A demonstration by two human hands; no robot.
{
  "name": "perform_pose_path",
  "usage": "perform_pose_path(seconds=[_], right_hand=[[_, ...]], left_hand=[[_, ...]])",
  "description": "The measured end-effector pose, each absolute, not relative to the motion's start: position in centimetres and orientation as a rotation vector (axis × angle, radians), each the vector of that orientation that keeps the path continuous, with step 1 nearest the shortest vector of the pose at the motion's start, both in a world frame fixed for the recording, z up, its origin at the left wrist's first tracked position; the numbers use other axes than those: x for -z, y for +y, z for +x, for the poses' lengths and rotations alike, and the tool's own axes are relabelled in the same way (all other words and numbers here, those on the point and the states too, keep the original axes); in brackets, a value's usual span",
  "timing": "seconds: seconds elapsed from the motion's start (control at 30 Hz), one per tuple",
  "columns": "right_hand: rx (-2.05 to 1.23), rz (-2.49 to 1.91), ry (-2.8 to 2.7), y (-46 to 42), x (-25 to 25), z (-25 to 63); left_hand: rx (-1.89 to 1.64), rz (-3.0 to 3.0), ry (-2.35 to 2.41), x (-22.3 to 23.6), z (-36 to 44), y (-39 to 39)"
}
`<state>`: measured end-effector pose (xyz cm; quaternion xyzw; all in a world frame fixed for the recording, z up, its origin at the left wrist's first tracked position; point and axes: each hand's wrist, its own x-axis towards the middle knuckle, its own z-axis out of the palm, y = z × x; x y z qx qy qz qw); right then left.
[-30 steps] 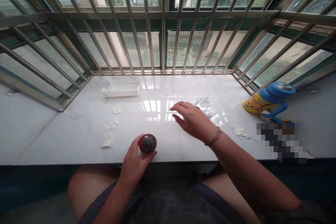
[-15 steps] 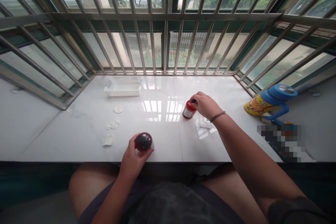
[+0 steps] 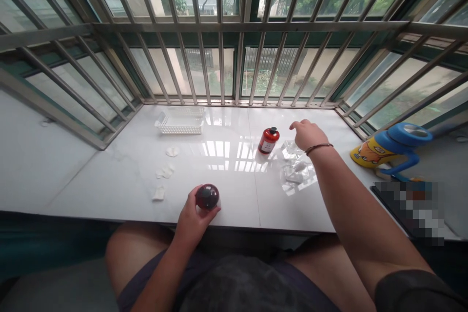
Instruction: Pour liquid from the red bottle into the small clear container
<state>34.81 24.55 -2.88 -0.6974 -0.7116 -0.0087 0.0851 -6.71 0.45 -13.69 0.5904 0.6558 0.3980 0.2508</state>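
My left hand [image 3: 193, 214] is closed around the side of a dark red round bottle [image 3: 207, 197] with a black top, near the front edge of the counter. Farther back stands a red bottle [image 3: 268, 141] with a small black cap and a white label, upright and apart from both hands. To its right, my right hand [image 3: 309, 134] hovers with nothing visible in it, its index finger stretched out to the left. Beneath and in front of that hand lie a clear box [image 3: 290, 149] and another clear box [image 3: 295, 172], the first partly covered by the hand.
A white perforated basket [image 3: 179, 128] stands at the back left of the white counter [image 3: 234, 209]. Before it lie white pieces [image 3: 171, 151] in a column. At right are a blue and yellow flask [image 3: 387, 144] and a blurred dark flat object [image 3: 405, 209]. Metal bars [image 3: 237, 63] enclose the counter.
My right hand has let go of the red bottle's cap and moved right, leaving the bottle standing. The left hand keeps its hold on the dark red bottle. The view has shifted slightly.
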Motion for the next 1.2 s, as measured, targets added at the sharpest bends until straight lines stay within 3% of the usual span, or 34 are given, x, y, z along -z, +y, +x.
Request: perform_pose_path(seconds=[0.43,0.7,1.07,1.2], right_hand=[[-0.065,-2.02,-2.28,22.5,3.5,36.1],[-0.219,-1.651,-2.256,18.1,2.1,30.6],[-0.528,-1.294,-2.426,13.6,5.4,20.8],[-0.368,-1.306,-2.5,13.0,3.9,22.6]], left_hand=[[-1.074,1.587,1.761,14.4,-6.8,0.9],[-1.119,1.602,1.764,14.5,-6.7,1.1],[-1.119,1.603,1.758,14.4,-6.7,1.1],[-1.118,1.609,1.755,14.6,-6.8,1.2]])
